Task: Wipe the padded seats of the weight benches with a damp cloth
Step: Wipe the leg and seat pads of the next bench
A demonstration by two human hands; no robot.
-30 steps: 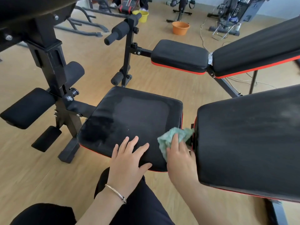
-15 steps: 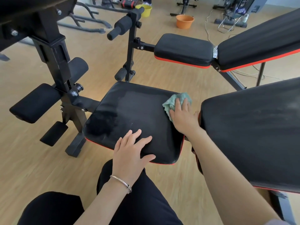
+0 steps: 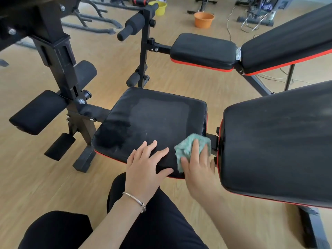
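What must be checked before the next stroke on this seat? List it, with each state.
1. Cloth under the right hand, on the seat pad: ok.
2. Left hand flat on the pad's near edge: ok.
3. Pad top free of loose objects: ok.
4. Pad evenly wiped: not ok, middle looks dull grey.
5. Cloth damp enough: cannot tell.

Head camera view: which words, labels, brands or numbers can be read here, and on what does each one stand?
No text can be read.
White tag beside the far seat pad: too small to read.
Dark box at top right: print blurred.
Near seat pad and green cloth: no writing shows.
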